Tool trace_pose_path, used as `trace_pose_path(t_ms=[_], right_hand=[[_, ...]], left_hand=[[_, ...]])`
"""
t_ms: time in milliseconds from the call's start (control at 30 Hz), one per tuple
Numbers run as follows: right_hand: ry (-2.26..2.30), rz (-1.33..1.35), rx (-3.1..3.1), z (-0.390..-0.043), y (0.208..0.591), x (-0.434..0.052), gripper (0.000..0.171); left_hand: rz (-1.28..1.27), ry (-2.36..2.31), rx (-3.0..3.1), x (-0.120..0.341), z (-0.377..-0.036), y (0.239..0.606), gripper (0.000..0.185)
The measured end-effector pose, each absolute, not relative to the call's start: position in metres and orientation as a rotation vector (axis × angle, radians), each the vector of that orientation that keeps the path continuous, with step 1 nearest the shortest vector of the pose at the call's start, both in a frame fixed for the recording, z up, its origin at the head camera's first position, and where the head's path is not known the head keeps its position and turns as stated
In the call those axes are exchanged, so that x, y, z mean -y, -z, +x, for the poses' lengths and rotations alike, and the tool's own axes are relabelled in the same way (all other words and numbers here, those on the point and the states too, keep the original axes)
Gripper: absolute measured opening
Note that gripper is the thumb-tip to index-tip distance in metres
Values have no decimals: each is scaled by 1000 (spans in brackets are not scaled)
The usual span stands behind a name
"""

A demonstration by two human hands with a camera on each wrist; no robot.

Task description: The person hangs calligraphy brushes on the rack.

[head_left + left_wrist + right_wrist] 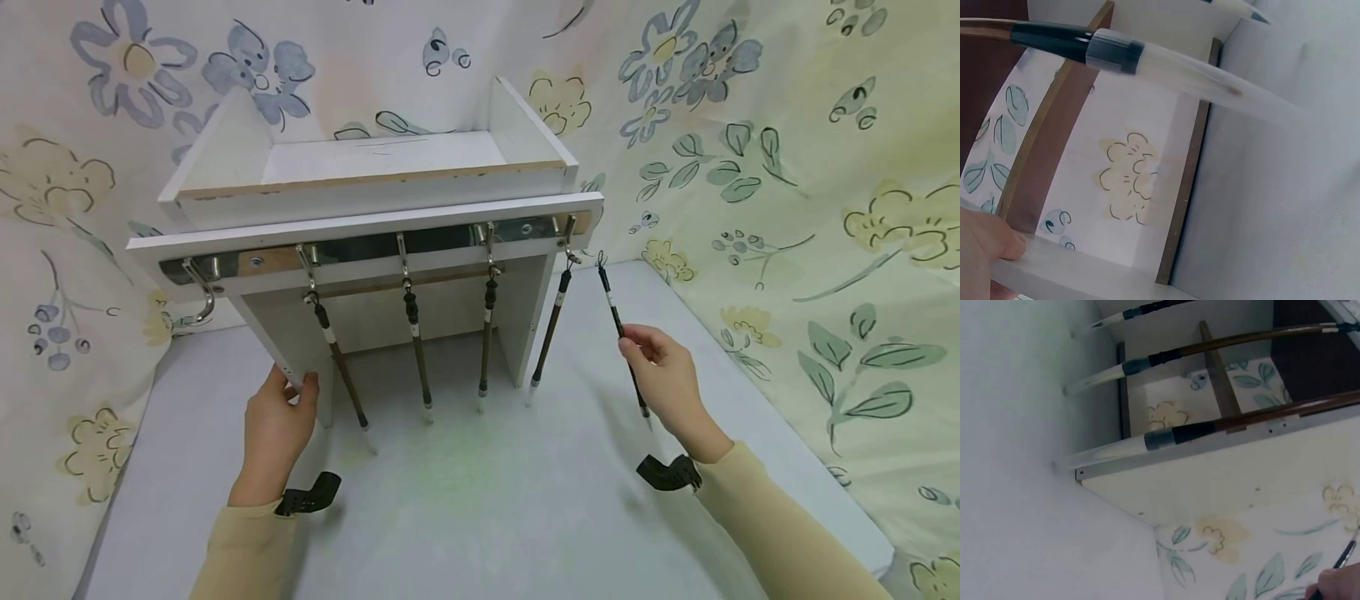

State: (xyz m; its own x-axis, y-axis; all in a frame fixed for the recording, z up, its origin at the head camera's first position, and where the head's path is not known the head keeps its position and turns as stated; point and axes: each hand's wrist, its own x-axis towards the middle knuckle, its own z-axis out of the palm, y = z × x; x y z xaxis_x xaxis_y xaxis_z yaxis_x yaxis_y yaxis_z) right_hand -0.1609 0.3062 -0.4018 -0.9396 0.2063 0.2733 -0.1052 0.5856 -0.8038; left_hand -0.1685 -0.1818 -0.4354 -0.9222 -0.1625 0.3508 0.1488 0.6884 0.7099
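Note:
My right hand (667, 383) pinches a slim dark writing brush (612, 307) by the middle of its handle. The brush tilts with its hanging loop (601, 260) up, just right of the rack's last hook (570, 237). With thumb and fingers, my left hand (277, 429) grips the lower edge of the white shelf's left side panel (288, 333). Several brushes hang tip down from the metal hook rail (442, 239), the rightmost brush (551, 329) nearest my right hand. The leftmost hook (201, 293) carries nothing. In the left wrist view a pale-bristled brush (1113, 53) crosses above my thumb (1010, 244).
The white shelf (375, 185) stands on a white table (480, 517), its open upper tray (382, 158) against flower-patterned cloth (862, 275). The cloth surrounds the table's back and sides. Black wrist mounts (670, 473) stick out inward from both wrists.

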Motion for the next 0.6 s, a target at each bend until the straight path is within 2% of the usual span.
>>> trace_pose_path(t_ms=[367, 600], right_hand=[[-1418, 209, 2197, -139, 369, -277, 22], [-1494, 454, 2032, -133, 361, -267, 24]], left_hand=[[15, 1114, 2510, 181, -167, 434, 34], [10, 1114, 2510, 180, -166, 431, 35]])
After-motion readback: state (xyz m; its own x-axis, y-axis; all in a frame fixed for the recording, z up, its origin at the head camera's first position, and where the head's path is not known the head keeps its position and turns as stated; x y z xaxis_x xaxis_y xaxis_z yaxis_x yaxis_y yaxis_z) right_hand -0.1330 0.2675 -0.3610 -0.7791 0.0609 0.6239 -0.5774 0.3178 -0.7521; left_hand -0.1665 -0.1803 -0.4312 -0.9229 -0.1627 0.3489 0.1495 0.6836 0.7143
